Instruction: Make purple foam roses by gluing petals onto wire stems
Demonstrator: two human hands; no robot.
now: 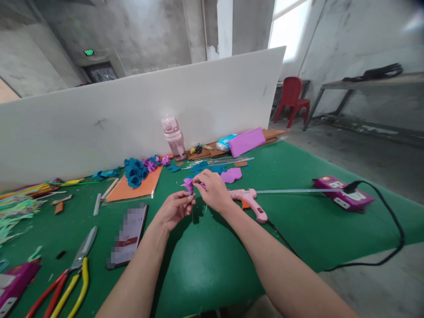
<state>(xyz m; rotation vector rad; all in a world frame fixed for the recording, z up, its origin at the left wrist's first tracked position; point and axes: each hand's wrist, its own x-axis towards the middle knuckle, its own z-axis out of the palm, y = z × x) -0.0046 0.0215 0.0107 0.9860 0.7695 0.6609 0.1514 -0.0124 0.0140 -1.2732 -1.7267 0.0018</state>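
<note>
1. The left hand (177, 210) has its fingers closed narrow on the base of a small purple paper-like flower (188, 183), which stands up just above the fingertips.
2. The right hand (213, 190) bends its fingers in at the flower's right side; I cannot tell whether they grip it.
3. Just right of the right-hand fingers, a pale pink glue gun with an orange trigger (250, 203) lies on the green worktop (205, 274). A long translucent glue stick (291, 191) runs from its back towards a purple, box-shaped power strip with white panels (344, 194); the marks on these are too blurred to read.
4. Left of the left-hand fingers lies a dark-edged phone (132, 236), its screen pixelated and its contents unreadable. Farther left are metal shears with red and yellow handles (77, 263).
5. Beyond the left-hand fingers, a cluster of teal paper-like roses (134, 172) rests over a flat orange sheet (122, 190).
6. Just beyond the right-hand fingers is a flat purple cut piece (232, 175); farther out, a folded purple sheet (247, 142) adjoins a blue-and-white packet (226, 142) with illegible print.
7. Well beyond both hands, a pink bottle (174, 137) stands before a white board (212, 101).
8. Far above the left-hand fingers glows a green sign (89, 52), its characters too small to read.
</note>
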